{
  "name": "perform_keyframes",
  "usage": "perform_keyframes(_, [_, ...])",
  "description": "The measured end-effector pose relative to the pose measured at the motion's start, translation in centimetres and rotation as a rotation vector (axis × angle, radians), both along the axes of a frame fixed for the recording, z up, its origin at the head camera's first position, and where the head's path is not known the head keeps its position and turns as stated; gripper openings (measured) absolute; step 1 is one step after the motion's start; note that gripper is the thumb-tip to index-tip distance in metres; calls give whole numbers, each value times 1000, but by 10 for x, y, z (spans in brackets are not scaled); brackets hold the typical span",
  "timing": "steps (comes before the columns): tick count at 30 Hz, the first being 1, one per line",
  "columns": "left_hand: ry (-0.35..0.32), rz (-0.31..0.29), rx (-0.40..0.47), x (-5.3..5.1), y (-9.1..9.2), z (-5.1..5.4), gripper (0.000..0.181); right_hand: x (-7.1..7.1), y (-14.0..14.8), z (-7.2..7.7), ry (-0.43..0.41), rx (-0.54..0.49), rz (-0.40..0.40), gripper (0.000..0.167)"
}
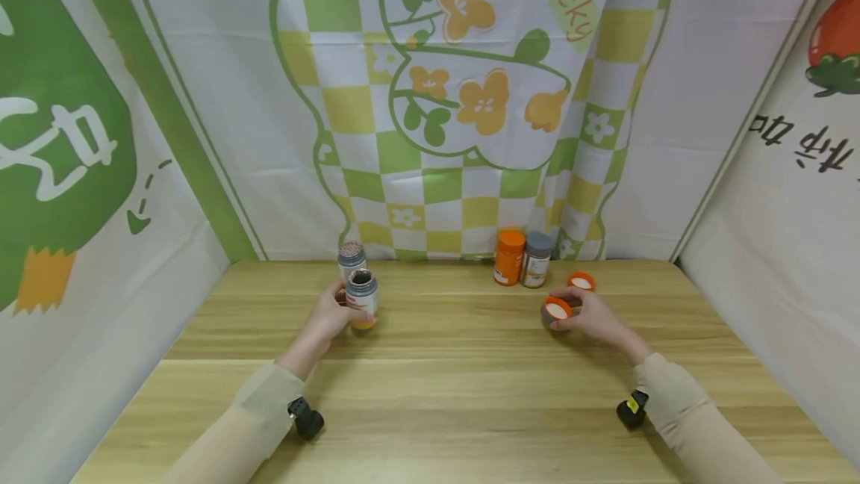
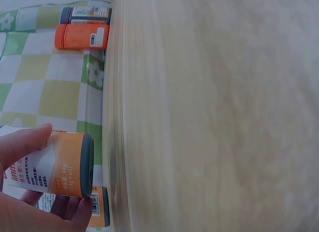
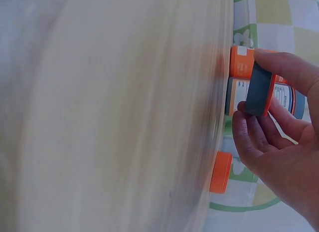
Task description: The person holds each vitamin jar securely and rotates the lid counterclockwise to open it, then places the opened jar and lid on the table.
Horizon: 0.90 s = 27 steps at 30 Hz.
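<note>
My left hand [image 1: 331,314] grips an uncapped supplement bottle [image 1: 362,296], grey at the neck with a white and orange label. In the left wrist view its grey base [image 2: 86,164] shows just off the tabletop. Right behind it stands a second uncapped bottle [image 1: 352,258], partly hidden. Between thumb and fingers my right hand [image 1: 591,317] pinches a grey cap [image 3: 259,90] with an orange rim, its white inside facing up. An orange cap [image 1: 581,281] lies on the table just behind that hand, white inside up.
At the table's back edge an orange bottle [image 1: 509,258] and a grey-capped bottle [image 1: 536,260] stand side by side. A checkered curtain [image 1: 430,193] hangs right behind them. The wooden table [image 1: 457,402] is bounded by printed fabric walls left and right.
</note>
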<state>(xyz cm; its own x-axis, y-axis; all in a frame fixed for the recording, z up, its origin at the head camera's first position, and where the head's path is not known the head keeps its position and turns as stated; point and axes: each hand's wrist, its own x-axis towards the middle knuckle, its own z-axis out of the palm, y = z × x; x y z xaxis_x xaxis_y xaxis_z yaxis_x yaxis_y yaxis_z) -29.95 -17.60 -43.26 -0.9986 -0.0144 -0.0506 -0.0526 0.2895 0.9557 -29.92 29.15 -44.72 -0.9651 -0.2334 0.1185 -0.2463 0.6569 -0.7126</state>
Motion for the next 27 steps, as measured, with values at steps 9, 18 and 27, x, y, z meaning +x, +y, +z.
perform_keyframes(9, [10,1,-20,-3,-5,-1,73,-2,12,0,8,44,-14,63])
perform_keyframes(18, [11,12,-23,-6,-8,-5,72,-7,22,2,43,93,-27,63])
perform_keyframes(27, [2,29,-31,-8,-13,-5,74,-8,31,-1,53,112,-66,64])
